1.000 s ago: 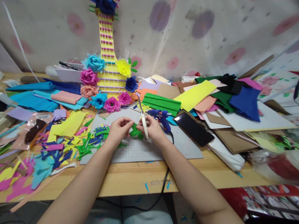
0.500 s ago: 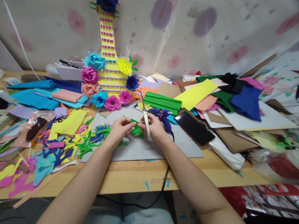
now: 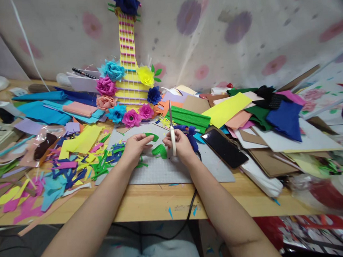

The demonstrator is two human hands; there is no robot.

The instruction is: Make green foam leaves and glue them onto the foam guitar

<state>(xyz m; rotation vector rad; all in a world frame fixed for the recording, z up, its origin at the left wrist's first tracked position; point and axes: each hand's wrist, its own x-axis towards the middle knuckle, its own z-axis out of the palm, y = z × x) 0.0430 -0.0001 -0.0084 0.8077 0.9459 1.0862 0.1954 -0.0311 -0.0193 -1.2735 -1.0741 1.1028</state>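
My left hand (image 3: 136, 148) pinches a curved green paper piece (image 3: 152, 137) above the grey cutting mat (image 3: 168, 172). Scissors with white handles (image 3: 173, 142) are in my right hand (image 3: 180, 145), their blades pointing up and away from me. Between my hands, more green paper pieces (image 3: 160, 151) lie on the mat. Just beyond my right hand is a blue glue gun (image 3: 192, 135), partly hidden by it. A folded green crepe sheet (image 3: 190, 118) lies behind the scissors.
A yellow paper guitar (image 3: 130, 84) with paper flowers stands at the back. Colourful scraps (image 3: 71, 167) cover the left side. A black phone (image 3: 225, 148) lies right of the mat, near stacked paper (image 3: 285, 116). A black cable hangs over the front edge.
My hands have moved apart. The green piece in my left hand is now separate from the green pieces on the mat. The view has shifted slightly.
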